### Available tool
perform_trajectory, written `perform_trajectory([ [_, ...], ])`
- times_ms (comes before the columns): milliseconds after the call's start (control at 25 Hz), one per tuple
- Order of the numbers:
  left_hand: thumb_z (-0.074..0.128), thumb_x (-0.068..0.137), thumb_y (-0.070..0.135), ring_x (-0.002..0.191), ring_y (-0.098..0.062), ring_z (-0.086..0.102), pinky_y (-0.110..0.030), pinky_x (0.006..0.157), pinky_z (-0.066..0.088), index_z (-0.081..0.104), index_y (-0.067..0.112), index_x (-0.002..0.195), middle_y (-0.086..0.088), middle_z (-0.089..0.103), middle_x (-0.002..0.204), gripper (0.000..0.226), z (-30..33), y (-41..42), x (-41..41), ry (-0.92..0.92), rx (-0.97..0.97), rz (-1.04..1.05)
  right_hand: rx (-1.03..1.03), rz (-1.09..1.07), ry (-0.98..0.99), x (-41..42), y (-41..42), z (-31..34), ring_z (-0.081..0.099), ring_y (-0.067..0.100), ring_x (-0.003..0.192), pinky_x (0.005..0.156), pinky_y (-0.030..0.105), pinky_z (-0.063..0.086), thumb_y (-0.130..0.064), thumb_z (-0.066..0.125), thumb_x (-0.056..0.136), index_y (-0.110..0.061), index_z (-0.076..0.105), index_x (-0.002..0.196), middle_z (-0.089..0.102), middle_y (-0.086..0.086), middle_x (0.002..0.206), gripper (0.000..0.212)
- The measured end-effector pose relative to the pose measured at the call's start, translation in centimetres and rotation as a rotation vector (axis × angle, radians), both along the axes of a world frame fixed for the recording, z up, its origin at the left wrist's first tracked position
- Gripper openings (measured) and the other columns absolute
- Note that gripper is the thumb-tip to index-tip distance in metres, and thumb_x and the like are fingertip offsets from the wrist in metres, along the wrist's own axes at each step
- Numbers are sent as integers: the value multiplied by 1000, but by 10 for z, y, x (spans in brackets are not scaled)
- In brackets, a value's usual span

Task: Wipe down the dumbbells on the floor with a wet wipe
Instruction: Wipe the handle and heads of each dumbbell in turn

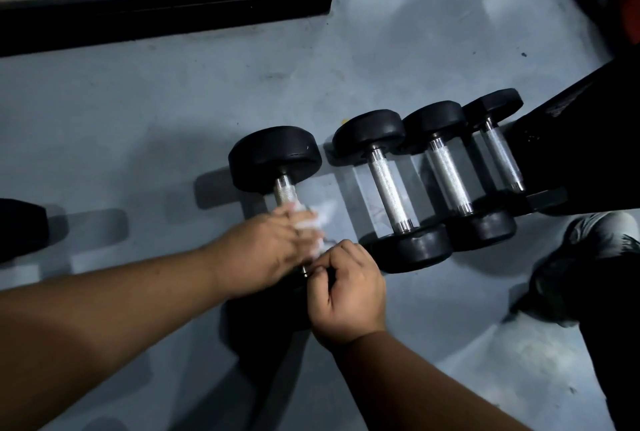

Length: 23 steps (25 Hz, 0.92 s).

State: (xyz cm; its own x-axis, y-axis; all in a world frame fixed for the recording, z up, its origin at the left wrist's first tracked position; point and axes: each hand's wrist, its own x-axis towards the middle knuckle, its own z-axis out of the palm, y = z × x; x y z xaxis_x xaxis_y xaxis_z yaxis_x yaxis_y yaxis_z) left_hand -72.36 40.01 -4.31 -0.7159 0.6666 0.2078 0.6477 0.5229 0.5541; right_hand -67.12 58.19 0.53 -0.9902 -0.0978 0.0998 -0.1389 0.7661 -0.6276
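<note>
- Step in hand: handle wipe of the nearest dumbbell (277, 167), lying on the grey floor (138, 119)
- Left hand (266, 250) grasps the white wet wipe (317, 219) against the knurled handle; right hand (346, 288), just beside it, is curled at the handle's near end
- Judged next: work the wipe along the bar, then over the heads
- Condition: black round heads, bright steel bar; three more dumbbells (388, 188) lie in a row beyond the right hand

4 dumbbells (393, 188), 1 wet wipe (313, 219), 2 hands (346, 292).
</note>
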Motion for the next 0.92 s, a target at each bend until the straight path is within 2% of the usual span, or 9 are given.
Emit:
perform_trajectory([
  [160, 43, 104, 35, 139, -16, 47, -35, 121, 22, 71, 21, 125, 7, 62, 139, 38, -2, -4, -4, 27, -46, -156, 4, 6, 6, -1, 0, 0, 54, 24, 69, 64, 40, 48, -25, 48, 78, -15, 58, 67, 54, -1, 73, 18],
  [320, 40, 106, 42, 133, -19, 54, -32, 119, 29, 75, 13, 119, 0, 66, 133, 48, -4, -21, -40, -7, -11, 20, -14, 1, 6, -1, 0, 1, 54, 20, 70, 66, 36, 47, -25, 48, 77, -18, 58, 68, 55, -4, 73, 15],
  [440, 48, 101, 34, 134, -23, 54, -38, 118, 31, 75, 12, 117, -2, 65, 134, 39, -5, -12, -27, -29, 16, 100, -13, 5, 2, -1, 1, 0, 54, 21, 70, 65, 39, 48, -24, 48, 78, -17, 59, 69, 55, -3, 72, 16],
  [600, 47, 103, 28, 143, -18, 43, -40, 124, 22, 69, 17, 128, 3, 60, 142, 35, -6, -2, 10, -35, 51, -83, -24, 18, 1, -3, 4, -3, 55, 24, 71, 66, 42, 48, -25, 48, 78, -15, 60, 70, 56, -1, 74, 17],
  [720, 48, 104, 29, 143, -16, 43, -37, 123, 25, 68, 19, 130, 5, 57, 145, 35, -5, -9, -4, 21, 6, -178, -28, 11, 6, -3, 5, -3, 55, 24, 70, 65, 43, 48, -24, 48, 78, -15, 58, 69, 55, 0, 73, 16],
  [920, 52, 101, 28, 141, -18, 46, -37, 118, 36, 71, 9, 124, -1, 61, 140, 36, -2, -27, -34, -40, 74, 60, -36, 5, 0, -2, 4, -2, 54, 22, 70, 65, 41, 47, -25, 48, 78, -19, 58, 68, 55, -2, 73, 15],
])
